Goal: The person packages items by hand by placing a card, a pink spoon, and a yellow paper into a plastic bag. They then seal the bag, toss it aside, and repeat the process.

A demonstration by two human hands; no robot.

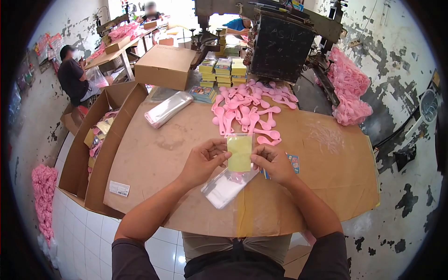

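Observation:
Between my two hands is a clear plastic bag with a yellow card inside it, held upright above the table. My left hand pinches its left edge, thumb in front. My right hand pinches the right edge. Below them lies a stack of clear plastic bags, partly covered by the held card. A few blue printed cards show from behind my right hand. Just beyond my hands is a heap of pink plastic scoops.
A bundle of clear bags and stacks of cards lie farther back. An open carton of packed pieces stands left, a closed box behind. A dark machine rises at the back. A person sits at far left.

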